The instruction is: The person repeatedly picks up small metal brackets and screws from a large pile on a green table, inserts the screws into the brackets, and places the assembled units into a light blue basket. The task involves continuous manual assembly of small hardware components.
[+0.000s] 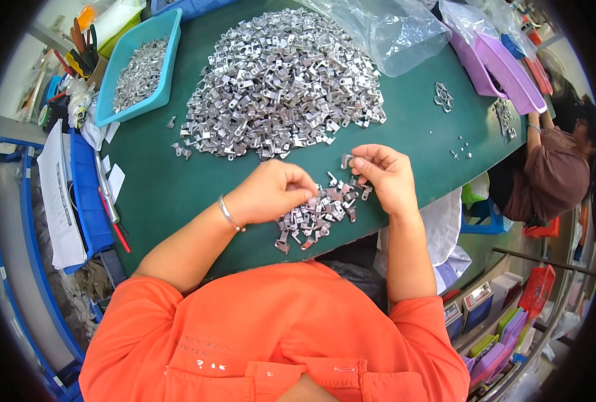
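Observation:
My right hand (388, 179) pinches a small bent metal bracket (346, 161) between thumb and forefinger, just above the table. My left hand (271, 193), a metal bangle on its wrist, has its fingertips pressed together over the near small pile of metal brackets (311, 224); what they hold, if anything, is hidden. Beyond both hands rises a large heap of similar silvery brackets (281, 84).
The green table (151, 177) bears a turquoise basket (171, 74) of small metal parts at far left and a clear plastic bag (405, 40) at the back. Purple trays (505, 70) stand at far right, where another person (556, 167) sits. Blue racking (33, 268) lines the left.

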Motion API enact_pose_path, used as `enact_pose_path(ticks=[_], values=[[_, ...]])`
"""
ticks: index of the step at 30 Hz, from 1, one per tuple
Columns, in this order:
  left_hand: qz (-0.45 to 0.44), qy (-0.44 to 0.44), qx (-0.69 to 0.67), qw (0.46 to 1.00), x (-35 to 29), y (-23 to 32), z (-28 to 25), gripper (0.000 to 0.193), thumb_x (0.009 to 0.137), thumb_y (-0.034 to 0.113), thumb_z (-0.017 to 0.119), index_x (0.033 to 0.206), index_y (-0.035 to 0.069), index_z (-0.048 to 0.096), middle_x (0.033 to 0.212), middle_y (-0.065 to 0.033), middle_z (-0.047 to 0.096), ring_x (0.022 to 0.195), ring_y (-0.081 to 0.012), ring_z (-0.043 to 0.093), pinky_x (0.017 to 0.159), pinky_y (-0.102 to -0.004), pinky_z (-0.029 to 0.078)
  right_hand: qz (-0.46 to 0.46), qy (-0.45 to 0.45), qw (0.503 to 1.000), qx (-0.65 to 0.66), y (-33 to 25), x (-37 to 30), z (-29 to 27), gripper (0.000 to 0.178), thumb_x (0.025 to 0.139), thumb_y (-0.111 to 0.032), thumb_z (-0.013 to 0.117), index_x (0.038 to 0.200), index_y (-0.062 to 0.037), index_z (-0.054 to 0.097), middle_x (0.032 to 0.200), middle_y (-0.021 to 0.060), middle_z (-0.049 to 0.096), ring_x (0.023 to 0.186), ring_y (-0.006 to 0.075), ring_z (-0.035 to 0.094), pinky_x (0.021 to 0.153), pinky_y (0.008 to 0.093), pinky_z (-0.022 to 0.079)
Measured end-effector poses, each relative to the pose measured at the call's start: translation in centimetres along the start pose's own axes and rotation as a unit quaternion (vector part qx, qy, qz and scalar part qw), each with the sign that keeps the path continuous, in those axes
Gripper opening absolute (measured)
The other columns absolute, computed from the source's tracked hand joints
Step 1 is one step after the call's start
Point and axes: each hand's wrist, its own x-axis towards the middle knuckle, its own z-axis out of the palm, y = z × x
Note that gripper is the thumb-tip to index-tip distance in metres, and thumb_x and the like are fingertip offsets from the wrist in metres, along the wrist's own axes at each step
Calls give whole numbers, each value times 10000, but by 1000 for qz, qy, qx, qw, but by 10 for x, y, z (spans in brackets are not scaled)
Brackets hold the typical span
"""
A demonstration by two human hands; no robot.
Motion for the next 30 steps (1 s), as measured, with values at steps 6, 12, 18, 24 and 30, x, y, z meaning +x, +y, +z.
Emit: enact_pose_path(ticks=[6, 12, 18, 24, 30], values=[[89, 51, 120, 987, 1, -3, 6, 69, 836, 21, 652, 892, 13, 692, 861, -39, 622, 709, -98, 603, 625, -234, 484, -81, 51, 989, -113, 10, 2, -4, 149, 821, 14, 677, 970, 14, 668, 853, 52, 660, 716, 123, 607, 626, 251, 498], [128, 137, 146, 971, 13, -1, 15, 226, 807, 26, 669, 1031, 7, 649, 893, -64, 619, 698, -102, 609, 629, -243, 501, -265, 72, 883, -381, 12, 5, 10, 171, 730, -38, 721, 894, -17, 679, 948, 121, 591, 946, 305, 566, 817, 384, 468], [95, 144, 30, 985, 36, -4, 22, 398, 854, -32, 591, 1250, -14, 546, 1069, -111, 626, 855, -128, 655, 724, -244, 534, -208, 33, 941, -266, 11, 5, 10, 148, 747, -16, 721, 890, -28, 686, 904, 81, 614, 827, 242, 596, 718, 328, 484], [57, 93, -181, 977, 34, 4, 23, 288, 892, -21, 600, 1178, -46, 578, 1000, -115, 666, 858, -151, 677, 725, -254, 558, -201, -36, 964, -168, -3, -4, 8, 159, 772, 18, 715, 922, -31, 698, 897, 29, 621, 730, 103, 557, 623, 230, 448], [60, 110, -255, 959, 30, -1, 18, 161, 897, -7, 609, 1049, -58, 602, 951, -126, 675, 856, -180, 688, 730, -266, 571, -259, -45, 948, -181, -2, 6, 13, 179, 793, 60, 651, 957, -7, 677, 933, 75, 638, 784, 178, 616, 686, 273, 491]])
